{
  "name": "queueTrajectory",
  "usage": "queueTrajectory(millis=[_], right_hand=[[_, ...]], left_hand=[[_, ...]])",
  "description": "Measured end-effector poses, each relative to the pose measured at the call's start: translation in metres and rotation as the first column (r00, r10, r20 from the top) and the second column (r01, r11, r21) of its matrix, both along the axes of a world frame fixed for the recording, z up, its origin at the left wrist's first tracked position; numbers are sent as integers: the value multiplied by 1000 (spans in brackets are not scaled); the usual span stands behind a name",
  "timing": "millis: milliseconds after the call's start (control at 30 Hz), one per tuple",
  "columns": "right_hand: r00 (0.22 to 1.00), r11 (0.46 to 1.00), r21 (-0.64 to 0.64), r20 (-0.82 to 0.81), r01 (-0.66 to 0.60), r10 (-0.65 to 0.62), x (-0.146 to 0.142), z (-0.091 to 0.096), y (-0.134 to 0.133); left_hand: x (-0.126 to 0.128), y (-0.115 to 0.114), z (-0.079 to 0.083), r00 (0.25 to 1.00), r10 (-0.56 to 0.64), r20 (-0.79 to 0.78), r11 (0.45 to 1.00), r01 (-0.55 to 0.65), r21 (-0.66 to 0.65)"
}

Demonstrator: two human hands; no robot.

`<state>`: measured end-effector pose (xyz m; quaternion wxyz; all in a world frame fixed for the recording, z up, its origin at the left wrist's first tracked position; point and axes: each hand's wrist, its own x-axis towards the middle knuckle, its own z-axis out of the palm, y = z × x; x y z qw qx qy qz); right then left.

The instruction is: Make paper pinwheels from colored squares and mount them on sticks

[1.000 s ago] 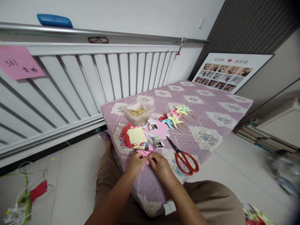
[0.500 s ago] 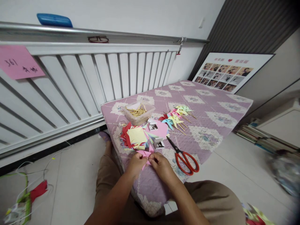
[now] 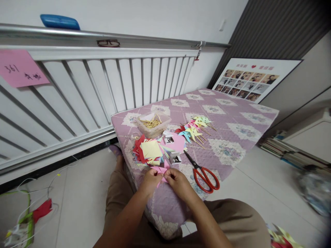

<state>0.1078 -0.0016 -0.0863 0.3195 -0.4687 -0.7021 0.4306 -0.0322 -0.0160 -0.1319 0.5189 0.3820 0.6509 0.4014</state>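
A pink paper pinwheel [image 3: 166,165] is held between both hands, over the near end of the cloth-covered table. My left hand [image 3: 151,181] pinches its left side, fingers closed. My right hand [image 3: 177,181] pinches it near the middle; any small part under those fingertips is hidden. Just beyond lies a stack of coloured paper squares [image 3: 151,149], yellow on top. Two small open boxes of metal pieces, a nearer box [image 3: 175,158] and a farther box [image 3: 169,139], are beside the stack. Red-handled scissors [image 3: 204,174] lie to the right of my right hand.
A clear plastic tub [image 3: 153,129] of wooden sticks and a small round container [image 3: 135,136] stand behind the paper. Several finished pinwheels on sticks [image 3: 193,131] lie farther right. A radiator [image 3: 134,82] runs along the wall. More pinwheels [image 3: 284,237] are at lower right.
My right fingers have shifted very slightly on the pink pinwheel. Everything else looks the same.
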Motion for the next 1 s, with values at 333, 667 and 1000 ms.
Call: queueTrajectory(millis=[333,667,1000], right_hand=[[990,985,-110,-42,130,-136,-1,0,1],[967,969,-172,-153,178,-205,4,-8,4],[926,903,-427,-356,-42,-126,3,-3,-1]], left_hand=[[3,-2,-6,1000,1,17,1000,-1,23],[2,-2,-10,999,-26,41,999,25,32],[1,-3,-8,995,-70,74,997,69,18]])
